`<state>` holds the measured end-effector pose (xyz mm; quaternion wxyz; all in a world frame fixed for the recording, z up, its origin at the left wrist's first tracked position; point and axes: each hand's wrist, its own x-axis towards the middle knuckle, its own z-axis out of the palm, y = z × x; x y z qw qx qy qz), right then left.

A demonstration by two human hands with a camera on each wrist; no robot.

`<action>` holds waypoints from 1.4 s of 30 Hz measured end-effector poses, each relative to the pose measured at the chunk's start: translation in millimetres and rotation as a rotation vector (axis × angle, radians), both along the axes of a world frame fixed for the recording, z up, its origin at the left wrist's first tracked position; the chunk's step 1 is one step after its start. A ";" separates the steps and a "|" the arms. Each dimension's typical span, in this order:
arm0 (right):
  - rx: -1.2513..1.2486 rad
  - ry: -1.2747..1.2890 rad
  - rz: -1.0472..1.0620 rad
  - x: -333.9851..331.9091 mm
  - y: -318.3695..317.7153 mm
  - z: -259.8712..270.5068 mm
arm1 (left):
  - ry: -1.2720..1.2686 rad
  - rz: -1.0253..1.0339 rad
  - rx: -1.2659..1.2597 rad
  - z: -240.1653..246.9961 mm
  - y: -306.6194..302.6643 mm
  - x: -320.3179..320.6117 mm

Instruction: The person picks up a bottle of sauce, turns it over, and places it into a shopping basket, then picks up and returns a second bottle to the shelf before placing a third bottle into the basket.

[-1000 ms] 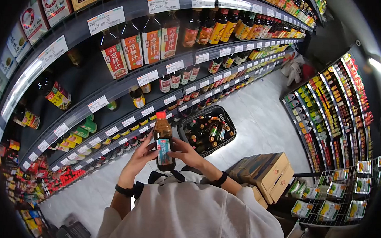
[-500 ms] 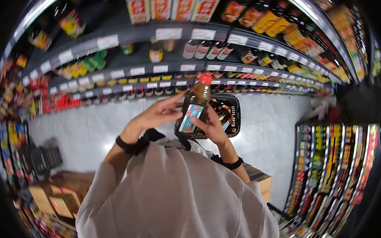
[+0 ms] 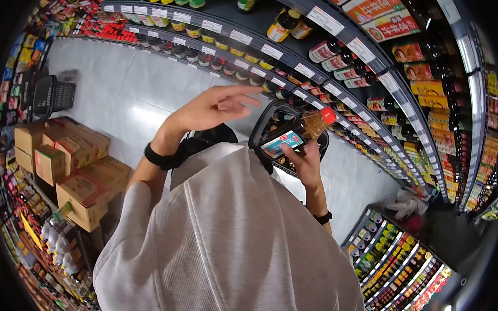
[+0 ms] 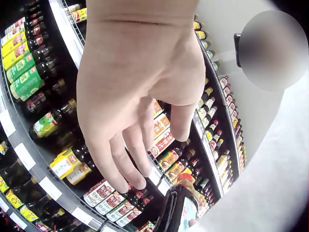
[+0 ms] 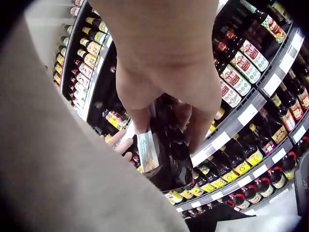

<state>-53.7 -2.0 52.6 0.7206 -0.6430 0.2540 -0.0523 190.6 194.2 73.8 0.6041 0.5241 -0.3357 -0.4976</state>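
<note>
A red-capped dark bottle with a blue label (image 3: 283, 143) lies tilted in my right hand (image 3: 308, 165), whose thumb and fingers grip its side. The right wrist view shows the same bottle (image 5: 170, 150) held under my right hand (image 5: 169, 82). My left hand (image 3: 213, 109) is apart from the bottle, fingers extended and loosely bent, holding nothing. In the left wrist view my left hand (image 4: 137, 92) hangs relaxed, with the bottle's red cap (image 4: 185, 178) beyond its fingertips. Behind the bottle stands a black basket (image 3: 260, 122) on the floor, its contents partly hidden.
Shelves with price tags (image 3: 211, 26) and rows of bottles curve across the front and right. Cardboard boxes (image 3: 86, 195) are stacked at the left, below another black basket (image 3: 54, 96). A second product rack (image 3: 397, 262) stands at the lower right.
My left hand has let go of the bottle and moved away to the left. My right hand has carried the bottle rightward, tilting it further. The head view has turned.
</note>
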 end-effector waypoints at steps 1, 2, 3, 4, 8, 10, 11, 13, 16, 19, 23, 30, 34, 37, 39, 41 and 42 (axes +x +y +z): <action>0.028 -0.011 0.034 3.9 -1.0 -2.2 | 0.020 -0.017 -0.003 -3.9 1.6 0.0; 0.017 -0.022 0.034 9.4 -0.3 -0.9 | 0.027 -0.019 -0.015 -5.0 2.5 0.1; 0.010 -0.035 0.033 14.8 3.0 1.4 | 0.032 -0.023 -0.024 -4.7 4.2 -0.2; 0.006 -0.048 0.030 20.2 5.9 2.0 | 0.037 -0.026 -0.031 -4.2 6.6 0.3; 0.069 -0.061 0.077 36.5 9.2 -8.7 | 0.003 -0.018 0.012 -2.9 17.4 9.4; 0.040 -0.056 0.083 44.8 13.5 -7.0 | -0.016 -0.016 0.026 -4.0 22.2 14.7; 0.026 -0.054 0.088 48.7 15.9 -5.3 | -0.019 -0.019 0.046 -3.5 24.8 17.2; 0.038 -0.068 0.083 56.7 21.6 -7.7 | -0.031 -0.027 0.074 -1.7 30.6 22.5; 0.018 -0.094 0.143 72.7 27.9 -5.1 | -0.059 -0.017 0.075 -4.6 35.3 23.1; 0.003 -0.112 0.184 87.4 35.1 -5.5 | -0.060 -0.001 0.089 -12.9 37.8 27.8; -0.181 -0.142 0.264 108.6 42.2 -1.8 | -0.130 0.029 0.038 -9.4 32.6 16.2; -0.182 -0.116 0.252 122.8 58.0 -10.2 | -0.157 -0.013 0.050 -17.5 46.1 27.3; -0.271 -0.076 0.280 122.7 60.4 -20.8 | -0.226 0.014 0.104 -25.3 65.2 36.0; -0.343 -0.025 0.298 120.1 60.7 -22.9 | -0.308 0.047 0.204 -25.4 82.2 41.8; -0.360 -0.023 0.308 118.3 60.3 -25.0 | -0.265 0.021 0.268 -31.7 93.1 45.0; -0.377 0.025 0.332 117.9 61.6 -23.2 | -0.227 0.019 0.234 -45.2 97.0 42.7; -0.385 0.056 0.341 116.0 61.8 -21.2 | -0.214 0.014 0.220 -43.1 96.5 42.0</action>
